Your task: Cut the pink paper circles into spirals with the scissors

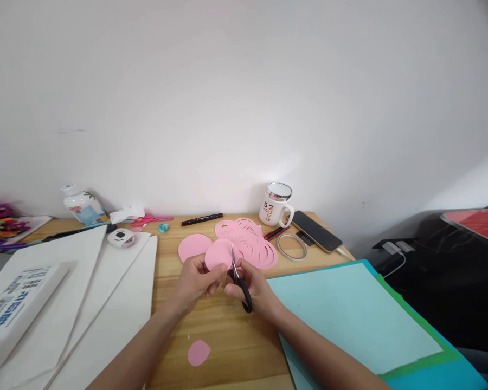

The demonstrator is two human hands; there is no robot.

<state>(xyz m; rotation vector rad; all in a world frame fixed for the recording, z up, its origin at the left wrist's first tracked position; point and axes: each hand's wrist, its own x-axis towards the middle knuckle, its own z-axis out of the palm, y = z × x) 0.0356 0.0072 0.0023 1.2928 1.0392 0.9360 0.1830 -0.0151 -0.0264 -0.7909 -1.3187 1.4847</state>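
My left hand pinches a round pink paper piece above the wooden table. My right hand grips small black-handled scissors, whose blades point up into the edge of that pink piece. Just behind lie a pink paper circle and a pile of pink sheets with round cut-outs. A small pink offcut rests on the table near me, between my forearms.
Light blue and green paper sheets lie at the right, white sheets and a white box at the left. Along the wall stand a mug, phone, tape ring, black marker, bottle and coloured pipe cleaners.
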